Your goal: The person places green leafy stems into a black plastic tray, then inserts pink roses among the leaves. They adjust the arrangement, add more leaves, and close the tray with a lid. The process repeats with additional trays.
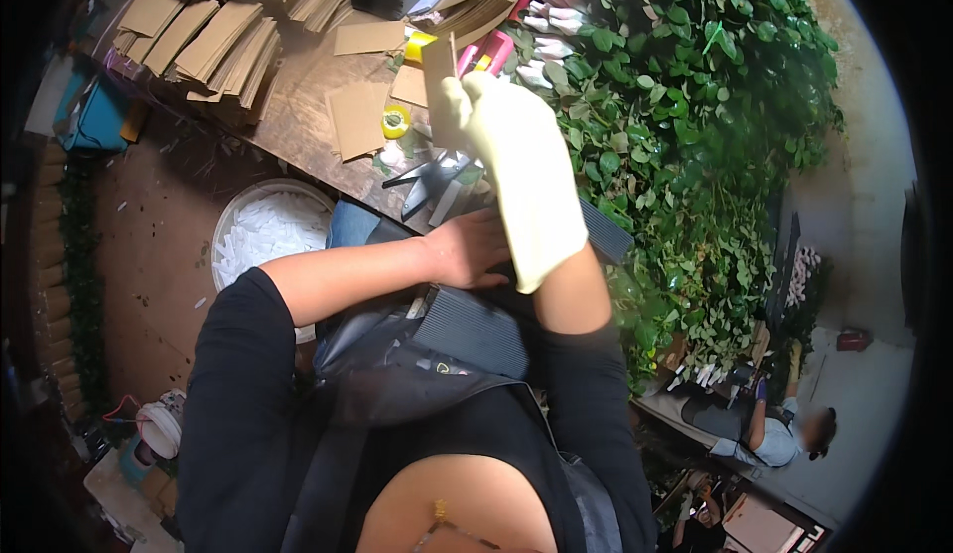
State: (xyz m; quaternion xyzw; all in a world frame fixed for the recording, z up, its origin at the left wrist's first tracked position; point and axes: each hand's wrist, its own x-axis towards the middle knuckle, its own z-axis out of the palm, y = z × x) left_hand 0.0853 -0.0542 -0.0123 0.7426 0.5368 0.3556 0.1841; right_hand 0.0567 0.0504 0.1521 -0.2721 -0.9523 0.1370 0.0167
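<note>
Gripping hand: the gloved right hand — brown card pinched by its edge, probably so its face is kept clear.
Card spot: held pretty much upright above the bench.
Bare left hand: tucked palm-down under the right wrist — fingers part-hidden, so grip can't be told.
Leafy stems: piled alongside, presumably kept handy.
</note>
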